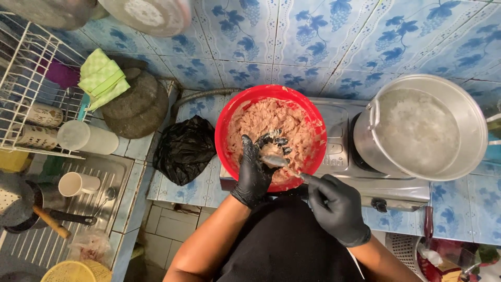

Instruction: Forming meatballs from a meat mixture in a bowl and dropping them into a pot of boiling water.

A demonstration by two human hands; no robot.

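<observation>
Left hand (257, 172) in black glove cupped around pinkish minced paste over round red plastic bowl (313, 122) on stove, right hand (334, 206) pinching metal spoon (279, 163), scooping squeezed lump beside steaming steel pot (472, 122).

Red bowl (313, 117), pinkish-beige paste (266, 122) inside; black gloves on left hand (257, 169) and right hand (336, 209), left fingers smeared pale. Silver spoon (279, 163). Grey metal pot (469, 112), cloudy white contents. Silver-grey stove (339, 141). Wall tiles (313, 36) pale blue-white, darker blue grape-and-leaf pattern. Black plastic bag (183, 149). Green-and-yellow checked cloth (102, 78) on dark grey stone mortar (136, 107). White wire rack (23, 68); white mug (78, 184); yellow basket (73, 271)
</observation>
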